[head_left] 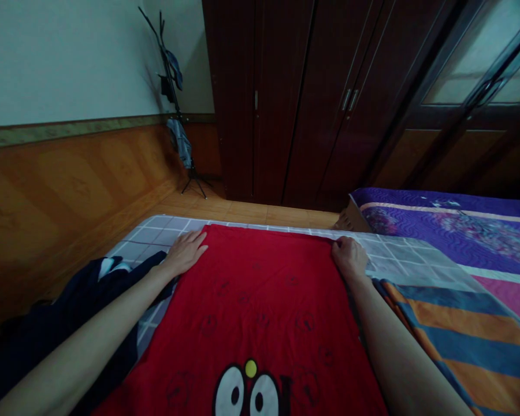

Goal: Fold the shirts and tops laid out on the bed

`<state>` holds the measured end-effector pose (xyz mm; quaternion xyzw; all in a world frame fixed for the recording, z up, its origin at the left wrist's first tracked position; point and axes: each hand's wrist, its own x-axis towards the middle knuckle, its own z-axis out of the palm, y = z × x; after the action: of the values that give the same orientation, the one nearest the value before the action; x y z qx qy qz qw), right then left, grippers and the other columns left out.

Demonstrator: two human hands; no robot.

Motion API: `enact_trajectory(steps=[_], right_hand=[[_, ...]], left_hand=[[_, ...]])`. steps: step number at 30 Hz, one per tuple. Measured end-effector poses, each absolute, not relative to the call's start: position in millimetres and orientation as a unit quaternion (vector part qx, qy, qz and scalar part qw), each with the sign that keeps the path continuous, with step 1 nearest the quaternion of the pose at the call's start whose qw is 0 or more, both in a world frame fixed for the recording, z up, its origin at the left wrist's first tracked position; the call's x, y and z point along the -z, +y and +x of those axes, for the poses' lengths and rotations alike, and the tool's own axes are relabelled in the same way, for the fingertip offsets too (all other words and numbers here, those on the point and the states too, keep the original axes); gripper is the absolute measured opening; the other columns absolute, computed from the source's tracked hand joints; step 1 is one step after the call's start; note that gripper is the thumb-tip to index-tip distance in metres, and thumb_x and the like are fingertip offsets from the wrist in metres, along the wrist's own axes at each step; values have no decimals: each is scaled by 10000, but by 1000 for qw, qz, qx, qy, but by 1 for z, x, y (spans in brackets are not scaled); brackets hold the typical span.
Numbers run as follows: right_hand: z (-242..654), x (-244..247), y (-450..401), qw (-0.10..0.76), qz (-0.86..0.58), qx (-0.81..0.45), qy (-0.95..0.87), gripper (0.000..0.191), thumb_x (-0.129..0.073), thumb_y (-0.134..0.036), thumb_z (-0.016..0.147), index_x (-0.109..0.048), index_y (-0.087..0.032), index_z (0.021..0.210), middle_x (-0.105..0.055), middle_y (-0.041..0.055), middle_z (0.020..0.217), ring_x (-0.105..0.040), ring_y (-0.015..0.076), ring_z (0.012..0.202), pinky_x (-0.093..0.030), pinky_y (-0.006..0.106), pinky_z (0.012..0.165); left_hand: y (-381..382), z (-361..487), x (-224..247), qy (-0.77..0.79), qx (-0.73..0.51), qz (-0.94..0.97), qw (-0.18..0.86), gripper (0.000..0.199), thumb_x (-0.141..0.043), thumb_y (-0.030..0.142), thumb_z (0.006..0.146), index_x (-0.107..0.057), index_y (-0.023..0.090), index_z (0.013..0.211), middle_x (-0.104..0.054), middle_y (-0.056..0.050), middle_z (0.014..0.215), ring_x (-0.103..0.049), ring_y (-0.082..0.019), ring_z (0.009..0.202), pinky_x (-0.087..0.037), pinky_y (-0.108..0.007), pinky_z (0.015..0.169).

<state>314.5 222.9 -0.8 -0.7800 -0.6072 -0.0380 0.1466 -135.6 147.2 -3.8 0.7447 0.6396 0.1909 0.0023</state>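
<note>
A red cloth garment with a printed pair of cartoon eyes and a yellow dot lies spread on a grey checked surface. My left hand rests on its far left corner, fingers apart and extended. At the far right corner, my right hand has its fingers curled closed on the red fabric's edge. Dark navy clothing lies beneath and beside my left forearm. To the right of my right forearm is a folded cloth with blue and orange stripes.
Beyond the checked surface stands a dark wooden wardrobe. A coat rack with hanging items is in the far left corner. At the right lies a purple floral bedspread. A wall runs along the left.
</note>
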Motion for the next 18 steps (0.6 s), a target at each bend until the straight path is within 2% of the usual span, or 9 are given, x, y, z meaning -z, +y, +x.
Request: enact_trajectory(steps=[2,5,8,11,15,18], right_hand=[[315,1,223,150,-779,34,-609,323,-439,-307,872,-683,-162,1025,-665,150,1021,-629,266,923,-439,334,732],[316,1,224,154,-775,30,-612,338,-432,-310,872,-685,-155,1032,-667,162,1012,-632,275,922,-441,342,730],[317,2,225,158,-773,29,-614,347,-424,-306,872,-680,-154,1051,-664,167,1027,-632,284,928,-444,349,728],[316,4,226,162,-771,29,-616,357,-416,-310,875,-668,-159,1078,-661,168,1033,-631,295,934,-448,361,730],[313,3,220,166,-768,32,-618,400,-383,-319,895,-609,-132,1167,-646,174,1075,-622,290,967,-445,363,775],[311,-6,213,160,-760,32,-629,429,-365,-328,907,-549,-109,1225,-629,175,1111,-611,287,993,-439,365,810]], left_hand=[[126,-142,-3,638,-175,749,-7,529,-371,406,917,-452,124,1356,-440,-149,1421,-343,-263,1349,-222,-433,1121],[91,-143,-7,584,-96,806,26,557,-345,446,933,-346,196,1431,-330,-82,1500,-277,-221,1386,-217,-384,1129],[65,-140,-2,624,-40,780,16,546,-341,432,931,-381,180,1414,-358,-104,1482,-297,-258,1376,-214,-441,1122],[54,-135,8,674,-71,735,-12,576,-306,421,941,-356,106,1421,-357,-153,1473,-292,-271,1377,-212,-461,1122],[50,-126,17,654,-100,750,17,527,-284,388,948,-368,168,1418,-331,-94,1496,-273,-243,1387,-185,-492,1131],[46,-124,16,650,-137,747,15,535,-315,309,924,-337,148,1433,-299,-102,1510,-248,-243,1397,-191,-494,1133]])
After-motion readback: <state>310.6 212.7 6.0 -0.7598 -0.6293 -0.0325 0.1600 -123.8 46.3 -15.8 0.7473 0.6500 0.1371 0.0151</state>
